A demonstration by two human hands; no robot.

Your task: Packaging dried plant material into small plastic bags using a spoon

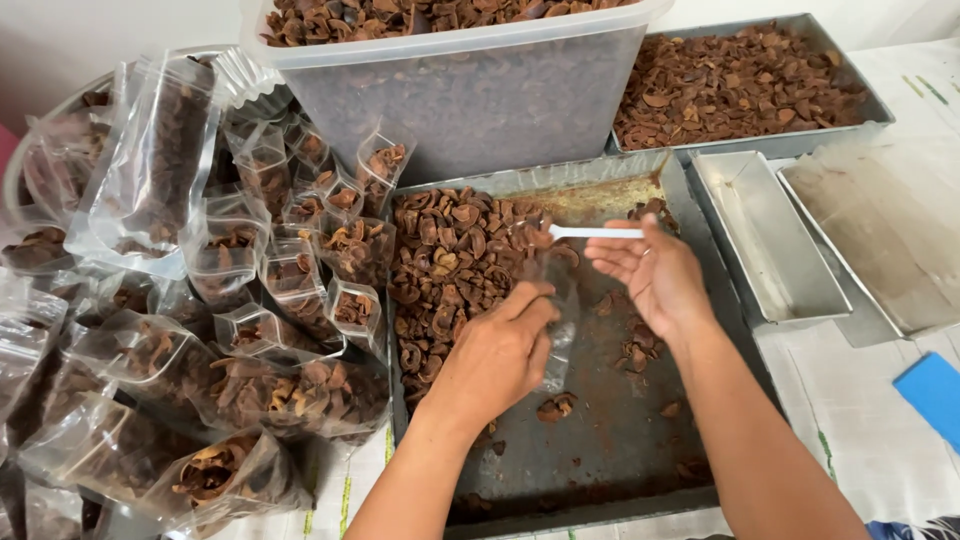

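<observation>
Your left hand (497,352) is pinching a thin clear bag (558,300) at its mouth over the metal tray (600,440), fingers curled shut on the slippery film. Your right hand (655,270) is hovering half open, thumb and fingers gripping a white plastic spoon (590,232) just above the curled brown dried pieces (450,260) heaped on the tray's left side. If the limp film is sagging closed, brittle pieces are likely spilling or snapping. Filled, crinkly pouches (270,300) are crowding the tray's left edge, so your elbow risks toppling them.
</observation>
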